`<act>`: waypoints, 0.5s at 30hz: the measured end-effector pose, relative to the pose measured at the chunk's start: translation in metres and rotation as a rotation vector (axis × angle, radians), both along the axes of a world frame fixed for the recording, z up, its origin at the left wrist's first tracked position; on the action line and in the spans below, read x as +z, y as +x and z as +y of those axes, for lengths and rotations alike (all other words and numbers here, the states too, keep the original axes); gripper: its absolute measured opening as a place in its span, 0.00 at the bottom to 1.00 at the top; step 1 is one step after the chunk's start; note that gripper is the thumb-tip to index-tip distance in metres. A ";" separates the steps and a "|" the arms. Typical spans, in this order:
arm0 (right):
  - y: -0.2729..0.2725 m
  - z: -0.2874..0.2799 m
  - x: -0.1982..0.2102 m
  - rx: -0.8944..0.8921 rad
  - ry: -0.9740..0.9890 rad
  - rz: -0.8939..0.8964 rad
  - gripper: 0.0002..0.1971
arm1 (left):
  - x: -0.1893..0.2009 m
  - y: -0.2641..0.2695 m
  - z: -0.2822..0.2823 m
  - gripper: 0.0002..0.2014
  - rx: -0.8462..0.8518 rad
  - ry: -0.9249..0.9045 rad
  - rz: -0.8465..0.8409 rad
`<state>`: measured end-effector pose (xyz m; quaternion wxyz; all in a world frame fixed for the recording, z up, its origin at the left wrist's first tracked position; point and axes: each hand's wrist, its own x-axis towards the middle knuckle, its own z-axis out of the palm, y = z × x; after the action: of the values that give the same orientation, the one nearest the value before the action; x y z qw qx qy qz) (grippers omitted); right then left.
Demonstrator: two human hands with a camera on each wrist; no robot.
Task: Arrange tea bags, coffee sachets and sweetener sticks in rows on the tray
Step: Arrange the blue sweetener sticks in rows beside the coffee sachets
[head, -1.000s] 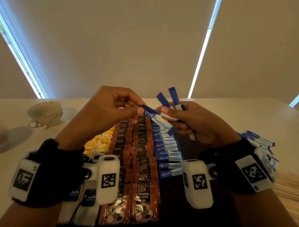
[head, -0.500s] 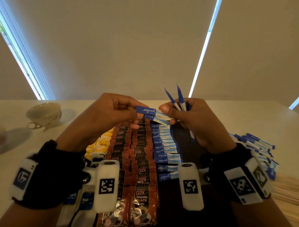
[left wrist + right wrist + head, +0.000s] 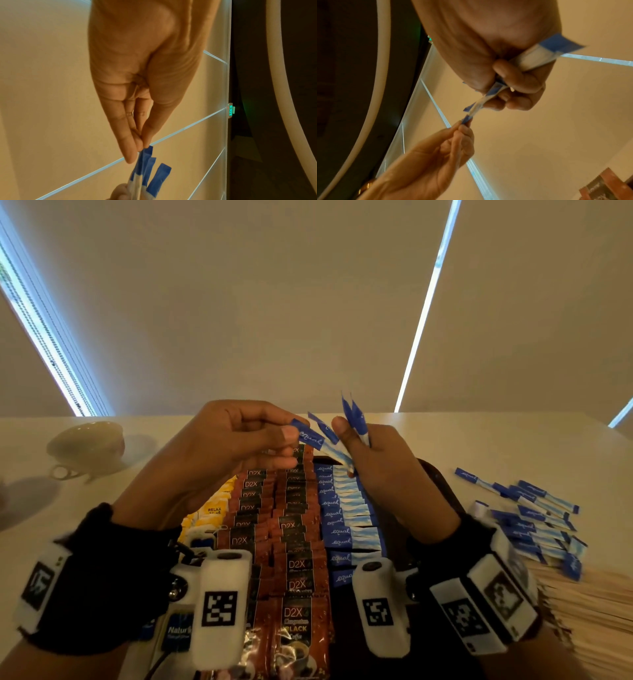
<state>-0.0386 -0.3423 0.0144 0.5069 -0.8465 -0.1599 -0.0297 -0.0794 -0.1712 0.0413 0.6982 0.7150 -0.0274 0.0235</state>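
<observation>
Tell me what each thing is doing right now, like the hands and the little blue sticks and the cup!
left hand: pinches the blue end of one sweetener stick.
right hand: grips a bunch of sweetener sticks, fanned upward.
row of sweetener sticks: lying flat on the tray.
coffee sachets: lying in overlapped rows.
loose sweetener sticks: scattered on the table.
cup: on the table, tilted.
</observation>
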 end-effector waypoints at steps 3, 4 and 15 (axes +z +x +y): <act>0.002 -0.001 -0.002 -0.042 -0.124 -0.077 0.20 | -0.001 -0.001 -0.005 0.09 -0.009 0.074 -0.007; 0.003 -0.001 -0.003 -0.045 -0.156 -0.109 0.19 | -0.002 -0.002 -0.007 0.07 -0.002 0.099 -0.013; 0.001 -0.003 -0.009 -0.046 -0.246 -0.419 0.23 | -0.004 -0.001 -0.012 0.02 0.031 0.045 0.032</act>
<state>-0.0376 -0.3457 0.0053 0.3550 -0.8807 -0.2446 -0.1963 -0.0801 -0.1834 0.0372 0.6819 0.7311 -0.0057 0.0220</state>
